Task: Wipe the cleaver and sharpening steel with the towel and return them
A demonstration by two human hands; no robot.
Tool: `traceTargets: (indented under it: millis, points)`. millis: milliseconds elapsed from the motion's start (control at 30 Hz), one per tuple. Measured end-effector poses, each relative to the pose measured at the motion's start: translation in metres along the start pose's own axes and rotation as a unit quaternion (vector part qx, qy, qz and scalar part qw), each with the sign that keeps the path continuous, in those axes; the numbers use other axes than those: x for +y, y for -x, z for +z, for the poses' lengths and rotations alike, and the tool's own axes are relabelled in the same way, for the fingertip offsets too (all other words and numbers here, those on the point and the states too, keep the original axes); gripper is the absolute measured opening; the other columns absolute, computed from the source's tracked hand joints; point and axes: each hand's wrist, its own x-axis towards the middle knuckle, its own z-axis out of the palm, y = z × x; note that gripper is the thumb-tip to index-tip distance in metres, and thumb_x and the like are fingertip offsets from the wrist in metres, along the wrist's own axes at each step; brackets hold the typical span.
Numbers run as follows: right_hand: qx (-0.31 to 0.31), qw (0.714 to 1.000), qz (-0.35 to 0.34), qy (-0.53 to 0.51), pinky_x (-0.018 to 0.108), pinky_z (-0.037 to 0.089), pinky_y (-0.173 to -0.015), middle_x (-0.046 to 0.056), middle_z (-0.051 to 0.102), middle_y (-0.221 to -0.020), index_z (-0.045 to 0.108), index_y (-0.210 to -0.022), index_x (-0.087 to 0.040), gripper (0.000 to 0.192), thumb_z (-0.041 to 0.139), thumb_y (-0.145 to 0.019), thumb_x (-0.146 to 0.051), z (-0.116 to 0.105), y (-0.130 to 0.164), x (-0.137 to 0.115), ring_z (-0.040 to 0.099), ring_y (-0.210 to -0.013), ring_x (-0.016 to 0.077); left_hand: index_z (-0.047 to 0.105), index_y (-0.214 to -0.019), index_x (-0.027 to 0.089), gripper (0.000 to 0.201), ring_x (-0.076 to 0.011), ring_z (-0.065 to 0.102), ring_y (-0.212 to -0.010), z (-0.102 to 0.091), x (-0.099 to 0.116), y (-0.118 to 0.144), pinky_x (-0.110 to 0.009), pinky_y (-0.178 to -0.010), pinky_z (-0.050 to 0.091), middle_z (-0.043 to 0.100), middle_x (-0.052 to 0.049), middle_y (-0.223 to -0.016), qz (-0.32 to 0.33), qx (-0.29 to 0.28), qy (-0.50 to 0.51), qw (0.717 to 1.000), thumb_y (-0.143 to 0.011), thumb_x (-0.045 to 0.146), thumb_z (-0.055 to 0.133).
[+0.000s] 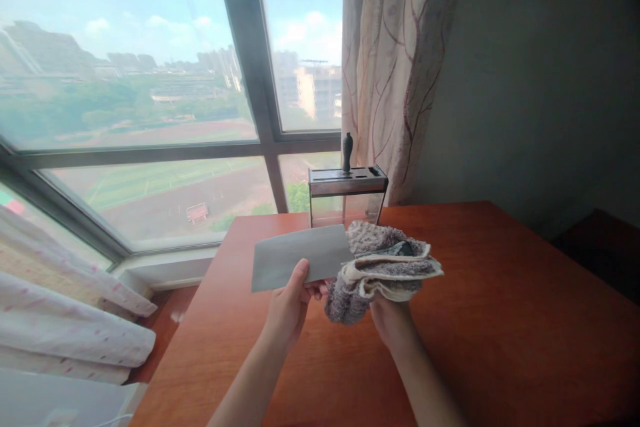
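Observation:
My left hand (289, 303) pinches the lower edge of a broad grey cleaver blade (299, 256), held flat-side toward me above the wooden table (500, 320). My right hand (391, 319) holds a folded grey and cream cloth (384, 267) that wraps the blade's right end, where the handle is hidden. Behind them, at the table's far edge, stands a clear knife block (347, 197) with a metal top and one black handle (347, 151) sticking up from it.
A large window (150, 113) fills the left and back. A patterned curtain (395, 67) hangs to the right of the knife block, against a dark wall (540, 80). White patterned fabric (65, 320) lies low on the left beside the table.

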Motion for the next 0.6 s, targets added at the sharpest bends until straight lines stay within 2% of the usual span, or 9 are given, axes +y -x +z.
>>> traceTargets:
  millis: [100,200,300,467,600]
  points:
    - [-0.011,0.999,-0.019,-0.031,0.045,0.04,-0.103,-0.002,0.071,-0.11,0.063,-0.112,-0.034,0.053,0.081,-0.061,-0.031,-0.005,-0.004,-0.016,0.06,-0.111,0.0244,0.065,-0.068,0.009,0.039,-0.0144,0.056,-0.055,-0.005,0.004,-0.001,-0.026,-0.052,0.042,0.065,-0.008,-0.06,0.02,0.002,-0.016,1.0,-0.08,0.045,0.061]
    - [0.023,0.998,-0.023,-0.053,0.045,0.036,-0.107,-0.003,0.069,-0.115,0.064,-0.11,-0.036,0.046,0.078,-0.066,-0.041,-0.016,-0.011,-0.029,0.056,-0.117,0.0227,0.065,-0.068,0.009,0.038,-0.0152,0.057,-0.055,-0.007,0.006,-0.002,-0.027,-0.052,0.042,0.066,-0.008,-0.061,0.031,-0.007,-0.021,0.999,-0.081,0.044,0.06]
    - [0.048,0.996,-0.01,-0.081,0.045,0.032,-0.109,-0.004,0.067,-0.118,0.066,-0.106,-0.037,0.043,0.076,-0.066,-0.048,-0.022,-0.013,-0.032,0.053,-0.12,0.0228,0.065,-0.067,0.009,0.038,-0.0152,0.057,-0.055,-0.006,0.003,-0.001,-0.026,-0.052,0.042,0.065,-0.008,-0.059,0.033,-0.009,-0.016,0.999,-0.083,0.043,0.059]
    - [-0.002,0.998,0.005,-0.062,0.043,0.036,-0.106,-0.004,0.069,-0.113,0.063,-0.111,-0.035,0.047,0.078,-0.066,-0.038,-0.002,-0.003,-0.016,0.056,-0.117,0.0223,0.068,-0.07,0.013,0.039,-0.0176,0.059,-0.059,0.0,-0.004,0.003,-0.029,-0.056,0.044,0.067,-0.008,-0.065,0.084,-0.037,-0.082,0.992,-0.087,0.046,0.054]
    - [-0.04,0.994,0.09,-0.055,0.045,0.047,-0.093,0.002,0.073,-0.102,0.065,-0.109,-0.027,0.044,0.073,-0.069,-0.044,0.014,0.005,-0.007,0.063,-0.105,0.0273,0.068,-0.065,0.017,0.041,-0.0183,0.06,-0.06,0.004,0.001,0.01,-0.03,-0.064,0.046,0.065,-0.006,-0.062,0.119,-0.076,-0.202,0.969,-0.089,0.045,0.05]
